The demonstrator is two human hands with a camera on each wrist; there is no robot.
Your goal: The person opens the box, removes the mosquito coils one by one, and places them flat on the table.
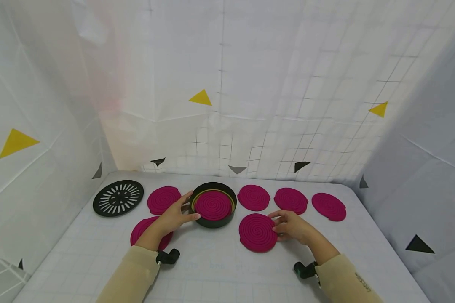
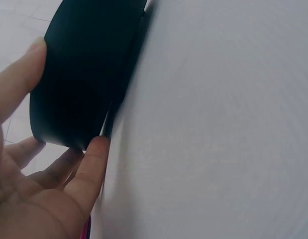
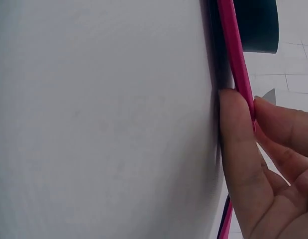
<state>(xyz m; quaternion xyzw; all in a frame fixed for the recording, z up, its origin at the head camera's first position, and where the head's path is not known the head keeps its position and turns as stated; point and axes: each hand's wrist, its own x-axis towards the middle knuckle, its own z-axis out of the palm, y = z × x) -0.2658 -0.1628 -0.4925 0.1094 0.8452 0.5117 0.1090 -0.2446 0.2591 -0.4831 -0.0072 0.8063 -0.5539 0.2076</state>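
A round black tin [image 1: 214, 219] stands at mid-table with a magenta spiral coil [image 1: 213, 205] lying inside it. My left hand [image 1: 187, 207] grips the tin's left wall; in the left wrist view the thumb [image 2: 22, 74] and a finger [image 2: 91, 164] curl round the black tin [image 2: 84, 74]. Right of the tin, another magenta coil [image 1: 256, 232] lies on the table. My right hand [image 1: 276, 223] pinches its right edge. The right wrist view shows the thumb [image 3: 238, 149] below and a finger [image 3: 285, 127] above the coil's thin edge [image 3: 236, 55].
Several more magenta coils lie around: one [image 1: 164, 199] left of the tin, three [image 1: 253, 197] [image 1: 290, 200] [image 1: 328, 206] in a row to the right, one [image 1: 144, 229] partly under my left forearm. A black slotted lid [image 1: 118, 198] sits far left. White walls enclose the table [image 1: 227, 273].
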